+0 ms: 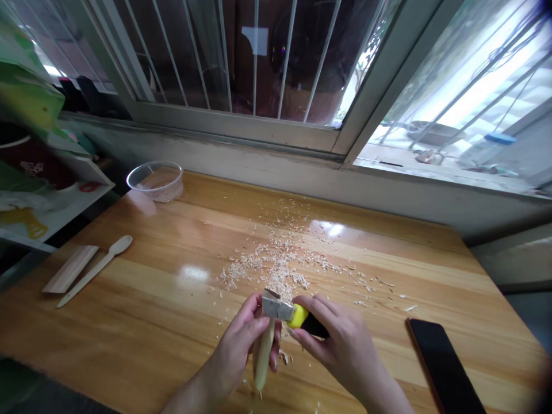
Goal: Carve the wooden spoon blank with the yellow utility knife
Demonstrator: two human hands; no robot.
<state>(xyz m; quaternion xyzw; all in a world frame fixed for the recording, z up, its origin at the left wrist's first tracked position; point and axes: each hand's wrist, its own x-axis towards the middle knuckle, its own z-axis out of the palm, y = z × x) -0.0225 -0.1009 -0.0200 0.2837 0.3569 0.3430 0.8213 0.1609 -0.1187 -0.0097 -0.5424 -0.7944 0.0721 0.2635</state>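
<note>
My left hand (237,339) is closed around a slim, pale carved piece of wood (264,356), whose rounded lower end points toward me. My right hand (340,333) grips a hand tool with a yellow-and-black handle (298,316). The tool's blocky grey metal head (278,307) lies across the wood's upper end, by my left fingertips. That head hides the wood's far end, and the exact kind of tool is unclear. Curly wood shavings (280,270) are scattered on the table just beyond both hands.
On the wooden table (172,316), a wooden spoon (95,270) and a flat wood strip (71,269) lie at left. A clear plastic bowl (156,183) stands at the back left. A dark phone (444,365) lies at right. A barred window (259,75) rises behind.
</note>
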